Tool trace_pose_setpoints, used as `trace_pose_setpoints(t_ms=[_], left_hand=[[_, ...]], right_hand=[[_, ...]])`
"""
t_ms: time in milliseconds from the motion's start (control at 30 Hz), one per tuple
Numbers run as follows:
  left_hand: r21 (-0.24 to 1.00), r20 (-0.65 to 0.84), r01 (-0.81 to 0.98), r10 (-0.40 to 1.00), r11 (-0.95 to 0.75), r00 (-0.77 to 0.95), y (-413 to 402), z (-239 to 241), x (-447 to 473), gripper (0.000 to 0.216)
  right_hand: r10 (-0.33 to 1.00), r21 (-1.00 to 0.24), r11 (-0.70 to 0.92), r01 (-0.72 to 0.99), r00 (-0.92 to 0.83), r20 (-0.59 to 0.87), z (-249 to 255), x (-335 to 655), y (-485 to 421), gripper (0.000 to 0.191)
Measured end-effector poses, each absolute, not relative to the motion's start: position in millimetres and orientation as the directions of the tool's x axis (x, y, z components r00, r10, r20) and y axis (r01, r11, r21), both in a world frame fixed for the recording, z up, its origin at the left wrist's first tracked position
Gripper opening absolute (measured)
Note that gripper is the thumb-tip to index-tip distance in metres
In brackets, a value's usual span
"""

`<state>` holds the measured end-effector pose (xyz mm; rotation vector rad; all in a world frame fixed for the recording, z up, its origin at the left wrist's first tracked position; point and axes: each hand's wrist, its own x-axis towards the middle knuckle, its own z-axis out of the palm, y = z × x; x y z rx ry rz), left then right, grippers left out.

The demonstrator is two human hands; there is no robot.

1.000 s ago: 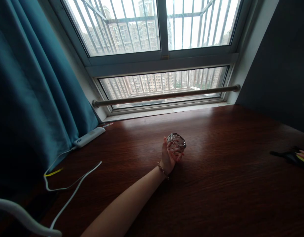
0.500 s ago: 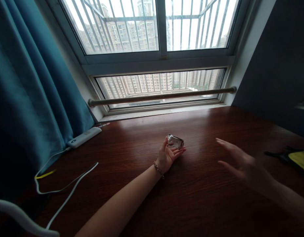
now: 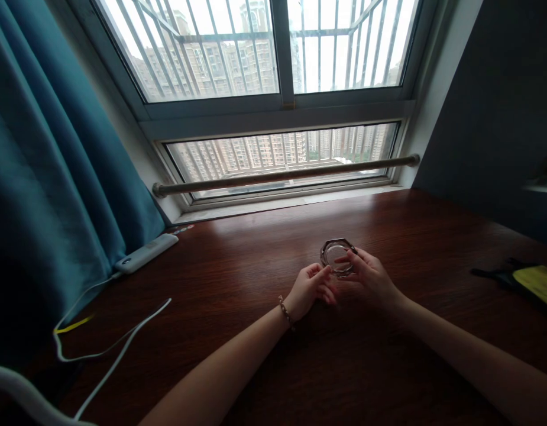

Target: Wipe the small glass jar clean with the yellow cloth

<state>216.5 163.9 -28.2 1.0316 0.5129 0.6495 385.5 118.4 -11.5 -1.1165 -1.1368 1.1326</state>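
A small clear glass ashtray, with a faceted rim and a round hollow, is tilted up above the wooden tabletop. My right hand grips its right side, fingers reaching across the glass. At the lower left edge, the thumb and forefinger of my left hand pinch the rim. The other fingers of that hand are curled below and slightly blurred. A beaded bracelet circles my left wrist.
A white power strip lies by the blue curtain at the left, with white cables in front. A yellow-and-black object lies at the right edge. A rail crosses the window behind the brown tabletop.
My right hand has come in from the right and taken hold of the ashtray. The ashtray has turned upright from my left palm, and my left fingers have closed to its edge.
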Motion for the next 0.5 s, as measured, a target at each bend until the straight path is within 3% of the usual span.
trace_pose_setpoints(t_ms=[67, 200, 300, 333, 400, 467, 500], left_hand=[[0.912, -0.086, -0.245, 0.737, 0.329, 0.670, 163.4, -28.0, 218.0, 0.044], [0.916, -0.100, -0.225, 0.732, 0.332, 0.673, 162.2, -26.5, 217.1, 0.045], [0.921, -0.122, -0.198, 0.731, 0.335, 0.671, 161.4, -26.4, 216.2, 0.044], [0.923, -0.133, -0.191, 0.742, 0.335, 0.657, 161.1, -26.4, 216.4, 0.043], [0.925, -0.152, -0.185, 0.769, 0.332, 0.620, 160.4, -26.3, 217.2, 0.042], [0.926, -0.163, -0.186, 0.792, 0.328, 0.588, 159.6, -26.2, 218.1, 0.042], [0.927, -0.166, -0.186, 0.799, 0.327, 0.578, 159.3, -26.3, 218.4, 0.042]], right_hand=[[0.999, -0.983, 0.021, -0.185, 0.044, 0.014, -9.1, 385.2, 119.2, 0.062], [1.000, -0.976, -0.015, -0.218, 0.001, -0.016, -15.5, 381.7, 121.7, 0.055], [0.999, -0.996, -0.027, -0.083, 0.028, -0.030, -21.1, 383.1, 122.2, 0.055], [0.997, -0.999, 0.015, 0.043, 0.074, 0.018, -21.4, 384.3, 121.6, 0.054], [0.942, -0.895, 0.202, 0.398, 0.172, 0.289, -18.5, 386.4, 118.5, 0.049], [0.758, -0.575, 0.401, 0.714, 0.094, 0.645, -11.7, 386.3, 112.8, 0.037], [0.663, -0.399, 0.460, 0.793, -0.007, 0.749, -7.9, 385.1, 109.3, 0.032]])
